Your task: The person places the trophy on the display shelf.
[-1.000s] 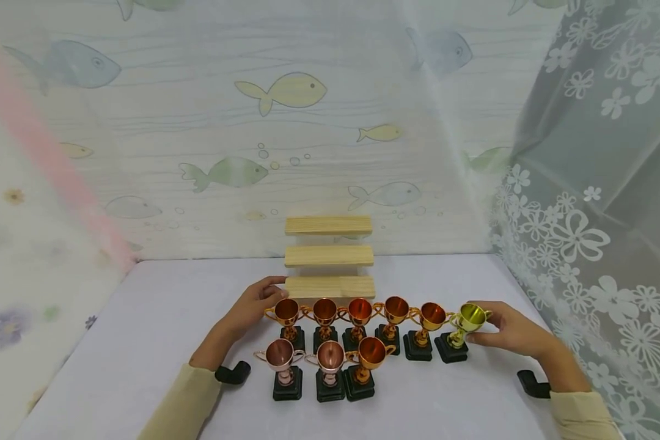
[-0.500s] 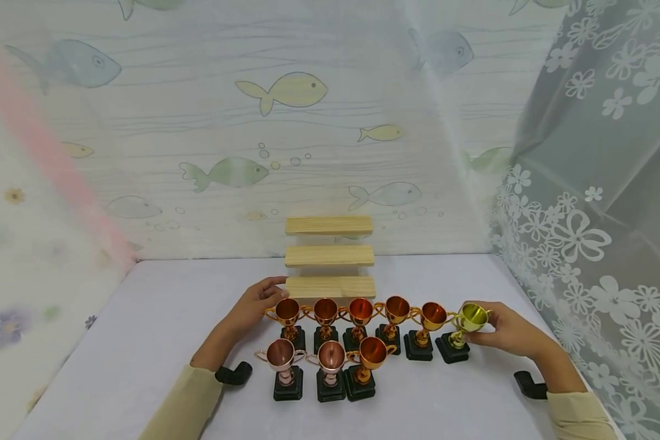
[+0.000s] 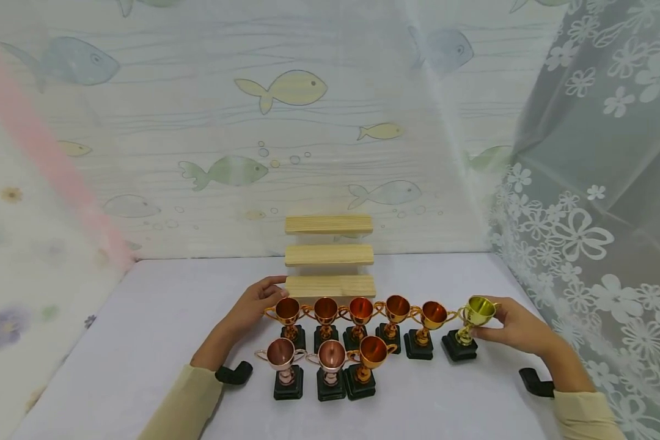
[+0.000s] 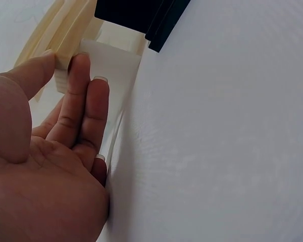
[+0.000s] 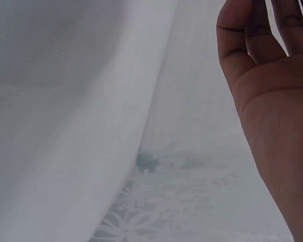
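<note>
My left hand (image 3: 253, 307) is at the left end of a three-step wooden display stand (image 3: 330, 255). In the left wrist view its thumb and index finger pinch the end of a board (image 4: 70, 38). On the right, my right hand (image 3: 517, 327) holds a shiny yellow-gold trophy (image 3: 477, 311) by its cup and stem; whether the black base touches the table cannot be told. The right wrist view shows the palm (image 5: 278, 106) and curled fingers, but no trophy. To the left of it, several orange-gold trophies (image 3: 434, 316) stand in a row before the stand.
Nearer the front edge stand two rose-coloured trophies (image 3: 281, 353) and an orange-gold one (image 3: 373, 351). A white cloth (image 3: 187, 305) covers the table. A fish-print curtain (image 3: 308, 140) hangs behind, and a flowered sheer curtain (image 3: 577, 244) at right.
My right hand and the yellow-gold trophy have shifted slightly right, widening the gap to the neighbouring orange-gold trophy. My left hand stays at the stand.
</note>
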Demonstrator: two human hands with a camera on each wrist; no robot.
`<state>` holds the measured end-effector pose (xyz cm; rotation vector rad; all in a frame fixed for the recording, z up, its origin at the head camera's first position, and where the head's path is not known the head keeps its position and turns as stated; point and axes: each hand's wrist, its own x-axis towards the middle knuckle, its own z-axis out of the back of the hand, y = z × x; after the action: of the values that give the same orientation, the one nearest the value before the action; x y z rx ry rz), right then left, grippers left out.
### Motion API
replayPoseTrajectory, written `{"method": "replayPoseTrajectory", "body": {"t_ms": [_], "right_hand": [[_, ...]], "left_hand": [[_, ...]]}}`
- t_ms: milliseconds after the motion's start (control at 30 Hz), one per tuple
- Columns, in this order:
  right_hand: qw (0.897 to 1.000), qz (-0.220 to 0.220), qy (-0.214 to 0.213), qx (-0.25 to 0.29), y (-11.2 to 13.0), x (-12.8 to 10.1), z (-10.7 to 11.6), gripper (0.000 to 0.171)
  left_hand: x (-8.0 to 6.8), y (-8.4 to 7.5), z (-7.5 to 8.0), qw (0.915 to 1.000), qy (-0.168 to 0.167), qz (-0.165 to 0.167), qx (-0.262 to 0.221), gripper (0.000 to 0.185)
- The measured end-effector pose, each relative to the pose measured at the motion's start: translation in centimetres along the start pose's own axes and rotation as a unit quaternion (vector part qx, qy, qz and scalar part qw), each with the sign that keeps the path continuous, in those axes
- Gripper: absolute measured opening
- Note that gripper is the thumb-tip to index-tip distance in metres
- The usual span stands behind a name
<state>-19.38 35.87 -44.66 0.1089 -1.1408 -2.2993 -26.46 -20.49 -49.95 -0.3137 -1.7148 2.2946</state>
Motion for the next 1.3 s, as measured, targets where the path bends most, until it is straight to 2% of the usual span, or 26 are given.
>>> {"method": "replayPoseTrajectory", "body": {"t_ms": [100,333,500,700,900,1033,1167,1300], "right_hand": [[1.0,0.001,-0.01,-0.004,0.1,0.0,0.1,0.032],[0.999,0.036,-0.022,-0.005,0.8,0.4,0.8,0.026],[0.999,0.036,-0.024,-0.026,1.7,1.3,1.6,0.026],[0.998,-0.001,0.001,-0.056,3.0,3.1,2.9,0.022],[0.998,-0.029,0.017,-0.062,5.0,5.8,4.7,0.017],[0.996,-0.059,0.005,-0.069,6.5,8.0,5.7,0.016],[0.991,-0.098,-0.013,-0.088,7.9,10.3,6.3,0.025],[0.99,-0.115,-0.02,-0.082,9.1,12.4,6.6,0.034]], "left_hand": [[0.1,0.1,0.0,0.9999,0.001,-0.011,0.008,0.052],[0.1,0.4,0.1,0.9999,0.0,-0.015,0.007,0.051],[0.2,0.6,0.1,0.9999,0.0,-0.015,0.002,0.051],[0.2,0.5,-0.1,0.9998,-0.001,-0.018,0.0,0.051],[0.1,0.2,-0.1,0.9997,0.0,-0.023,0.005,0.051],[0.1,0.2,-0.1,0.9997,-0.005,-0.021,0.008,0.05],[0.1,0.2,0.0,0.9998,-0.007,-0.017,0.009,0.049],[0.0,0.3,0.0,0.9998,-0.002,-0.018,0.006,0.05]]}}
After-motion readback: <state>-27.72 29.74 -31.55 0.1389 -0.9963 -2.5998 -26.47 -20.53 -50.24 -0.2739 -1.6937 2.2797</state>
